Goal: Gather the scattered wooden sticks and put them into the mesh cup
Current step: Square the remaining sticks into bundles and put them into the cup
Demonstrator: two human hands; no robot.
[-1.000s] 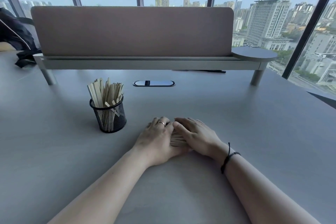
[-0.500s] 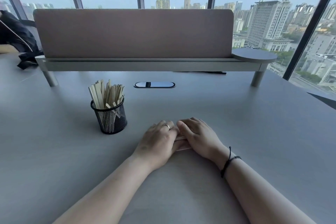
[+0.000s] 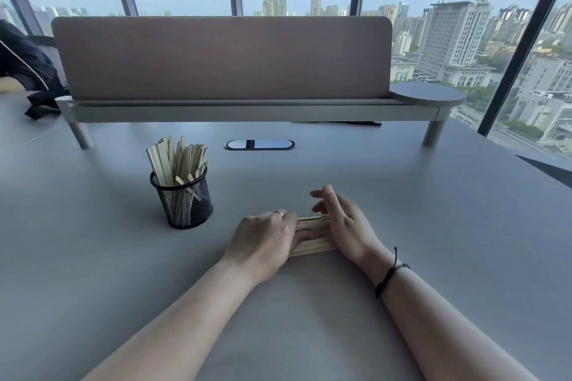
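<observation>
Grey counter (image 3: pixel 433 226) by tall windows; city beyond the glass. Person seated, both forearms reaching in from 6 o'clock.

Loose wooden sticks (image 3: pixel 312 233) lie flat at frame centre, bunched side by side, long axis running roughly 9 to 3 o'clock. They sit on the counter between the two hands.

Left hand (image 3: pixel 263 241): palm down, fingers curled over the bundle's 9 o'clock end, thumb tucked along the sticks. A ring shows on one finger. The grip looks closed around that end, though the fingertips are hidden beneath.

Right hand (image 3: pixel 343 223): set on edge against the bundle's 3 o'clock end, heel resting on the counter, fingers loosely spread and lifted toward 12 o'clock, not wrapped round anything. Black cord bracelet (image 3: pixel 390 272) on that wrist.

Mesh cup (image 3: pixel 182 201): black, upright, at 10 o'clock from the hands, near but apart from them. Already packed with upright sticks (image 3: pixel 178 161) that fan above the rim.

Beyond, at 12 o'clock, a cable grommet (image 3: pixel 259 144) set in the surface, then a raised shelf with a padded divider panel (image 3: pixel 221 59).
</observation>
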